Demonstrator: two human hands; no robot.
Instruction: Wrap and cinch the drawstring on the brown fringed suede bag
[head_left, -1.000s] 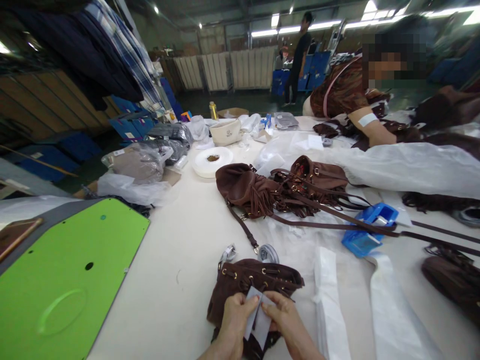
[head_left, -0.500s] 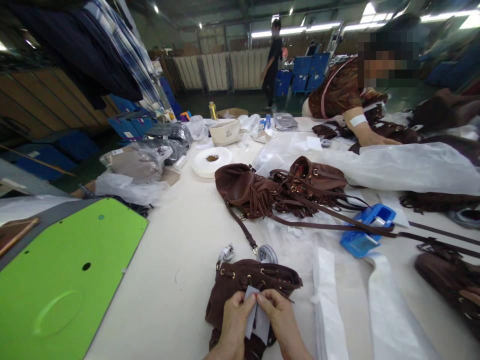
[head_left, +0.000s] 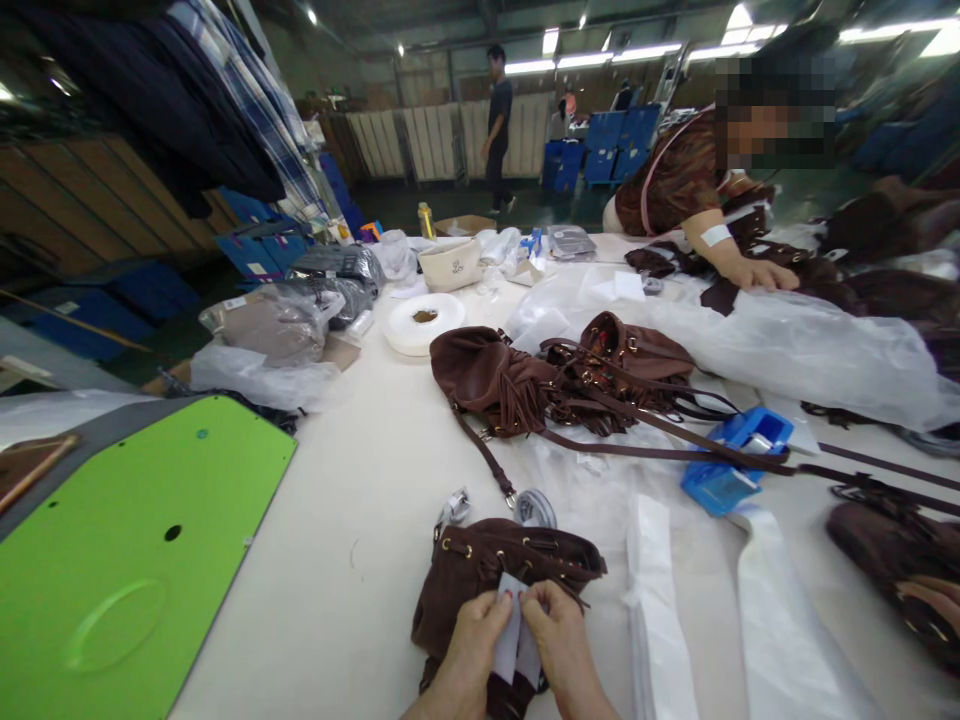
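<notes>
A small brown suede bag [head_left: 480, 570] with gold eyelets lies on the white table [head_left: 352, 480] right in front of me. Over it, my left hand [head_left: 469, 645] and my right hand [head_left: 559, 640] both pinch a small white paper tag [head_left: 511, 630], fingertips nearly touching at its top edge. Two shiny metal pieces [head_left: 536, 507] lie just beyond the bag's mouth.
More brown fringed bags with long straps [head_left: 562, 380] lie mid-table, beside a blue tape dispenser [head_left: 735, 455] and white paper strips [head_left: 660, 610]. A green panel [head_left: 135, 560] sits at left. Across the table a person's hand [head_left: 757, 272] presses on clear plastic sheeting [head_left: 787, 335]. Another person walks far behind.
My hands have drawn slightly closer together on the tag and lower over the bag. The person across moved a hand onto the plastic; the far person walked left.
</notes>
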